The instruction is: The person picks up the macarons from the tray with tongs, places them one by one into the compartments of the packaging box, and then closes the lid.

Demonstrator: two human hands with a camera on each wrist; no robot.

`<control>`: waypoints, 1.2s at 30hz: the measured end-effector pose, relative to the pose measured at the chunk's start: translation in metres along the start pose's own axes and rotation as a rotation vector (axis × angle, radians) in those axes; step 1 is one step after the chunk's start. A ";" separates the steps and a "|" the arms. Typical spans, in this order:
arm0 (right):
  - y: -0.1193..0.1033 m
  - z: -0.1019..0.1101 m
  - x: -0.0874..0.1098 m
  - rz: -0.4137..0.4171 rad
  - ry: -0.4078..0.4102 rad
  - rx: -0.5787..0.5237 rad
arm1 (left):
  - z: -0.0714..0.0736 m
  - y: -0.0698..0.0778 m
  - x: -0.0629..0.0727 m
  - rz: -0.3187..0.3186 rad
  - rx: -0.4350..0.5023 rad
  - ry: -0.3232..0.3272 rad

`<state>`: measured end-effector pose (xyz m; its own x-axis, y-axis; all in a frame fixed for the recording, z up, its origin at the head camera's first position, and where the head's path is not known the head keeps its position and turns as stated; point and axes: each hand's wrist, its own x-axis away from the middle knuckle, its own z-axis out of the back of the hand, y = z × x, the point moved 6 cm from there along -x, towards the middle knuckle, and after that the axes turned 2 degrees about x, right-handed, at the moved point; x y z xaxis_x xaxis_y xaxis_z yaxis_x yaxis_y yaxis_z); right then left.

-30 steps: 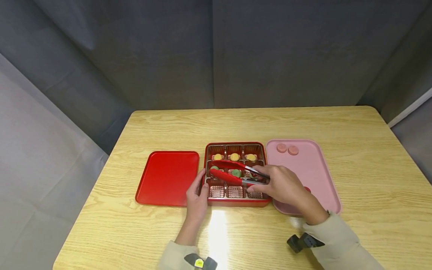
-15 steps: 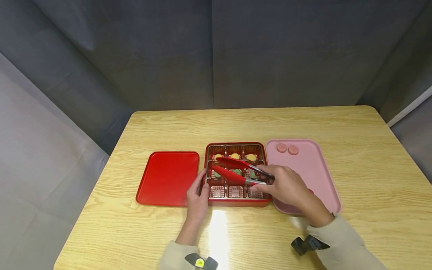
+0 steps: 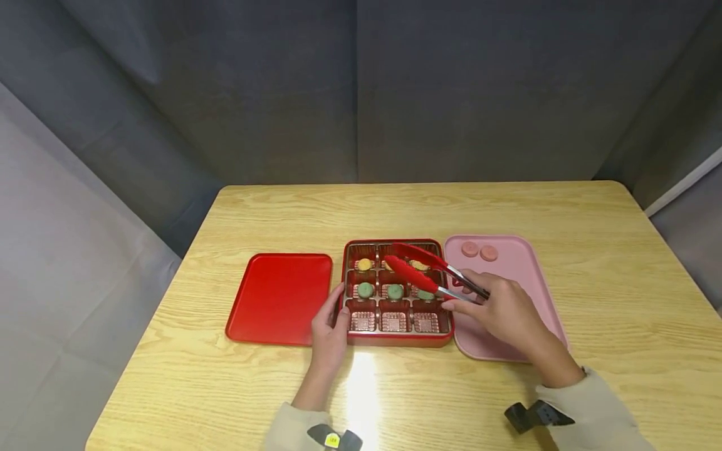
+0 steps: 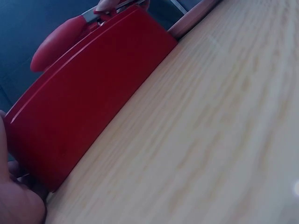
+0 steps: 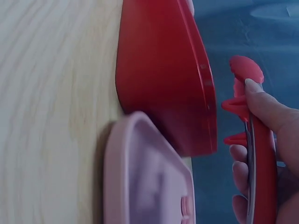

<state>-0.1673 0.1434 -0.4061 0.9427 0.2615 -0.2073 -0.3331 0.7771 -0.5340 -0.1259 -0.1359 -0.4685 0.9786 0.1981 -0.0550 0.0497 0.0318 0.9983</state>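
Note:
My right hand holds red-tipped metal tongs over the right part of a red box. Their arms stand apart, and I see nothing gripped between the tips. The box has a divided plastic insert. Its far row bears yellow macarons, partly covered by the tongs, and green macarons lie in the middle row. The near row's compartments hold nothing. My left hand rests against the box's left wall, thumb and forefinger extended along it; in the left wrist view, its fingers touch the box corner.
A pink tray stands against the box's right side, with two pink macarons at its far edge. Left of the box lies a flat red lid. All rest on a wooden table, with dark curtains behind.
My right hand has moved right with the tongs, away from the middle row's left compartment. The green macaron there is now uncovered. My left hand stays at the box.

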 end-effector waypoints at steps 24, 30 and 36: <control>0.075 0.033 0.030 -0.222 0.056 0.111 | 0.001 -0.016 -0.005 -0.008 0.031 -0.016; 0.091 0.037 0.035 -0.323 0.032 0.166 | 0.002 -0.027 -0.008 -0.022 0.004 -0.004; 0.104 0.036 0.036 -0.408 0.020 0.189 | 0.002 -0.028 -0.009 -0.015 0.010 -0.013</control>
<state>-0.1675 0.2539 -0.4396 0.9948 -0.0979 -0.0276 0.0776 0.9059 -0.4164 -0.1355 -0.1409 -0.4955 0.9803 0.1849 -0.0697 0.0662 0.0251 0.9975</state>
